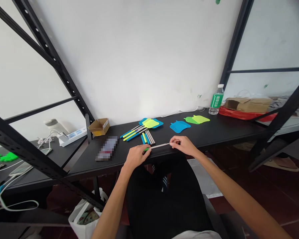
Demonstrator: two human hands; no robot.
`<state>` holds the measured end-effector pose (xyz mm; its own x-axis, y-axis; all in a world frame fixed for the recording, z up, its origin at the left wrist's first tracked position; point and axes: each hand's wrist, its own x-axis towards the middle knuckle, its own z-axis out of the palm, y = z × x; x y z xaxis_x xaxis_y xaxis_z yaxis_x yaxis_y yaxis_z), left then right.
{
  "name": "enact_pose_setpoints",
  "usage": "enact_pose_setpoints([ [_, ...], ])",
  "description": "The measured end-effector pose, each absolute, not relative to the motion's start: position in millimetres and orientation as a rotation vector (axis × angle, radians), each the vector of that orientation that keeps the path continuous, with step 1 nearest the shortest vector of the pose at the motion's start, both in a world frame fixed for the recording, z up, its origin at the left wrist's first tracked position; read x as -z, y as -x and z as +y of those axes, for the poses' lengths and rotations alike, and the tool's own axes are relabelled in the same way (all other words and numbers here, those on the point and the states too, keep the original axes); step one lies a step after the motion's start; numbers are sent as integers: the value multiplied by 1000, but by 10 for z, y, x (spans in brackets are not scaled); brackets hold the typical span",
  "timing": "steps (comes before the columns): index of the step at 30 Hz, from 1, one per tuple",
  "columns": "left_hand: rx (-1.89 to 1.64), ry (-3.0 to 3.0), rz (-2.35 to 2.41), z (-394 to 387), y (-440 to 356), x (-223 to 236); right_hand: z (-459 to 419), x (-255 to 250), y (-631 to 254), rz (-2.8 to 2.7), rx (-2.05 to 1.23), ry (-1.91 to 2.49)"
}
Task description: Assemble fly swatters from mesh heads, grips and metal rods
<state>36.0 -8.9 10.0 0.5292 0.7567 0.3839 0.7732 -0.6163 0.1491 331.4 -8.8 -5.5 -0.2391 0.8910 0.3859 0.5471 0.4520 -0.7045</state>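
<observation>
Work surface: a long, narrow black tabletop (119,166) runs crosswise in front of the seated person, its back edge near a white wall (149,59).
Rod: a slim pale rod (161,145) with a green end is held level above the tabletop's front edge, between the hands.
Left grip: the left hand (137,155) is closed on the rod at its green end.
Right grip: the right hand (183,145) pinches the rod's other end between thumb and fingers.
Middle of the tabletop: a fan of swatters (137,131) with blue and yellow handles, their blue and yellow heads overlapping; just in front, a row of loose sticks (149,136).
Right part: a blue flap (180,126), with a green flap (190,120) and a yellow flap (201,119) overlapping behind it; a green-labelled bottle (216,100) stands upright near the back.
Left part: an open cardboard box (99,127) and a flat slab (107,148), its face pixelated.
Frame: black metal posts (49,53) slant at both sides.
Neighbouring surface, left: a white power strip (74,135) and tangled cables.
Beyond, right: a torn brown carton (251,104) above red sheeting (239,114).
Floor: dark red tiles (271,186); a white bag (82,229) at lower left.
</observation>
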Motion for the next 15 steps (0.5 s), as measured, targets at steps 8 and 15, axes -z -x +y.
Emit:
enact_pose_setpoints([
  [8, 645, 2696, -1365, -86, -361, -99, -77, 69, -3322, -1925, -553, 1213],
  [15, 643, 2696, -1375, -85, -362, -98, -92, 53, -3316, -1929, -549, 1211],
])
